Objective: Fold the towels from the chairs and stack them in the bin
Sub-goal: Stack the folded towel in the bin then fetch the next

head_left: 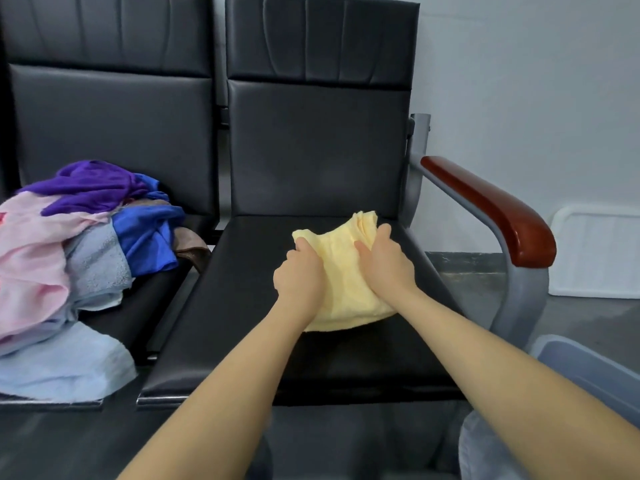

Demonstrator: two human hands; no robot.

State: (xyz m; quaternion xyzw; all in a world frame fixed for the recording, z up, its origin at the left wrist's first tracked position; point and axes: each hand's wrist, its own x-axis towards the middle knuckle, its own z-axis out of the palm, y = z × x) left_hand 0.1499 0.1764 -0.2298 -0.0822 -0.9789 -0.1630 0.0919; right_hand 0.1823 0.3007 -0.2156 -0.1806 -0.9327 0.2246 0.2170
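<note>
Currently: yellow towel (pixel 346 271) on right chair seat (pixel 242 323), left hand (pixel 299 275) and right hand (pixel 386 261) both clutching it. Risk: loose layers slipping, fold skewing. Bin (pixel 588 368) lower right; unfolded pile (pixel 69 254) left.

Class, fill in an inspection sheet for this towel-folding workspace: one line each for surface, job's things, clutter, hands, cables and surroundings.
Surface: black padded chair seat, with a red-brown armrest on its right side.
Job's things: yellow towel bunched on that seat; unfolded towel pile (purple, blue, pink, pale blue, brown) on the neighbouring seat; pale blue bin at lower right, only its edge in view, contents hidden.
Clutter: nothing seen.
Hands: left hand and right hand both grip the yellow towel.
Cables: nothing seen.
Surroundings: white wall; white tray-like panel leaning at the wall's foot; dark floor.
</note>
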